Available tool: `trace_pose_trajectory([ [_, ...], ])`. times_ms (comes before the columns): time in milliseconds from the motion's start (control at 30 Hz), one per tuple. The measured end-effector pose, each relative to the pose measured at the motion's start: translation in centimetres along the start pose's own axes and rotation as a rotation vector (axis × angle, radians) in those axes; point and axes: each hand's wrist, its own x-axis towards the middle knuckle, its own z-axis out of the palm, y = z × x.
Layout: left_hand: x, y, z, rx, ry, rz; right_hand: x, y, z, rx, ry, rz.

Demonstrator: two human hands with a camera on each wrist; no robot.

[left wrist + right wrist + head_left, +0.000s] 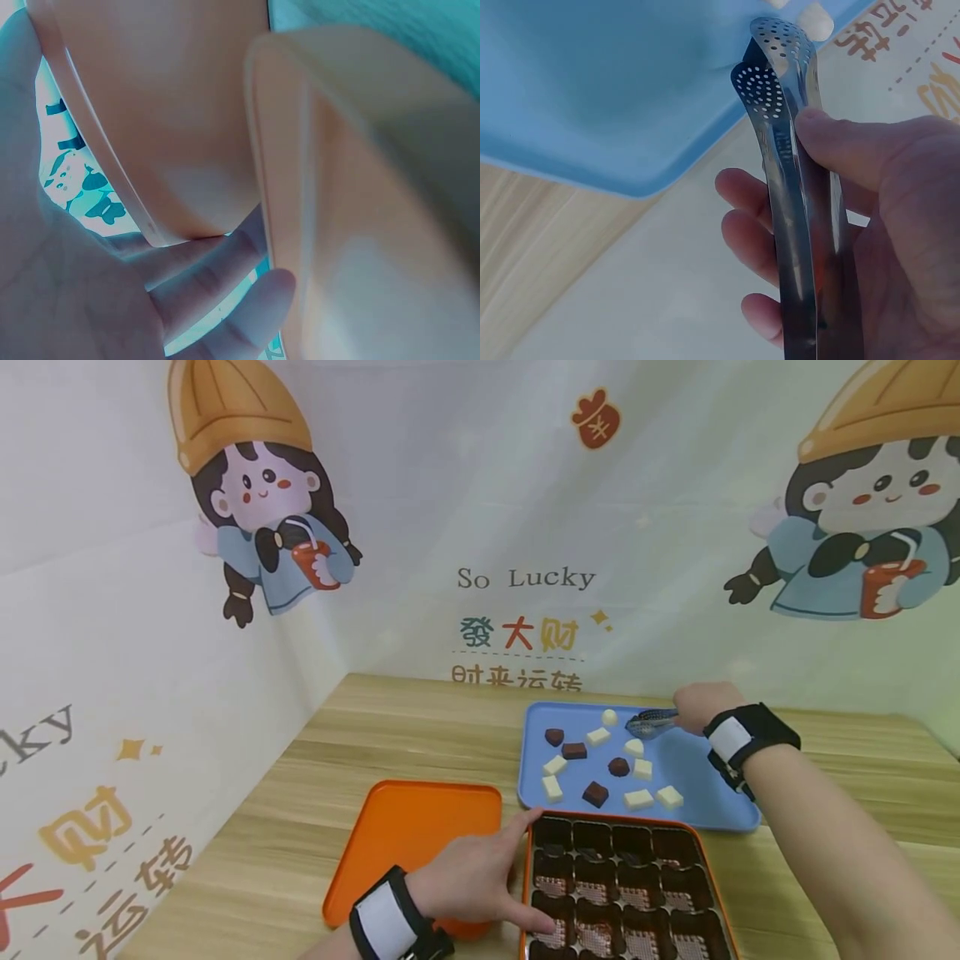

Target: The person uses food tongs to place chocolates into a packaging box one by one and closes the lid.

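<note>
My right hand (708,706) grips metal tongs (651,723) over the far side of a blue tray (720,793). The tongs' perforated heads (761,90) lie close together, with a small dark patch between them. White chocolates (638,799) and dark chocolates (596,793) lie scattered on the tray. My left hand (468,877) holds the left side of an orange-rimmed box (708,852), thumb over the rim and forefinger at the far corner. A brown plastic insert (637,893) with square compartments fills the box. Up close, the left wrist view shows fingers (202,285) against the box's outer wall.
An orange lid or shallow tray (427,810) lies left of the box, partly under my left forearm. The wooden table (420,727) meets a printed cloth backdrop (405,560) behind and at the left. The box stands right against the blue tray's near edge.
</note>
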Motion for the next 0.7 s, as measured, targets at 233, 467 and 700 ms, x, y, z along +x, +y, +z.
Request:
trace_pose_trajectory([
  [233, 0.0, 0.0, -0.1, 0.000, 0.001, 0.004, 0.0, 0.4, 0.8, 0.014, 0.044, -0.018],
  [467, 0.0, -0.1, 0.2, -0.019, -0.003, 0.015, -1.5, 1.9, 1.9, 0.119, 0.141, -0.065],
  [700, 0.0, -0.1, 0.1, -0.009, 0.006, 0.001, -5.2, 3.4, 1.4, 0.180, 0.243, -0.099],
])
